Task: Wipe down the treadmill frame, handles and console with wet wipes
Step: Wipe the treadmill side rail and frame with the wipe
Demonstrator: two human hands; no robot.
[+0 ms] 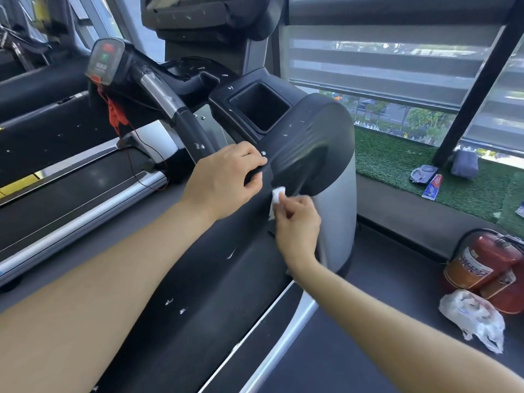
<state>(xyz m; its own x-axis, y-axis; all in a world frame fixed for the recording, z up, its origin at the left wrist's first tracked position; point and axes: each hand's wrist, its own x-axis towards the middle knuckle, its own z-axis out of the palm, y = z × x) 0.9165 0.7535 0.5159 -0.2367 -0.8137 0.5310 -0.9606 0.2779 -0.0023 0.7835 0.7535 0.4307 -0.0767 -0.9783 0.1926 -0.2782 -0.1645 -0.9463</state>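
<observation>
Two hands share the work: your left hand (224,180) curls round the black handle (256,171) just beside the side shroud (309,148); your right hand (297,222) pinches the wet wipe (276,198) beneath it. Press flatter and wipe along the underside edge.

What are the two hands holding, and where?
The right hand pinches a white wet wipe by its lower part. The left hand grips the black handrail end.
</observation>
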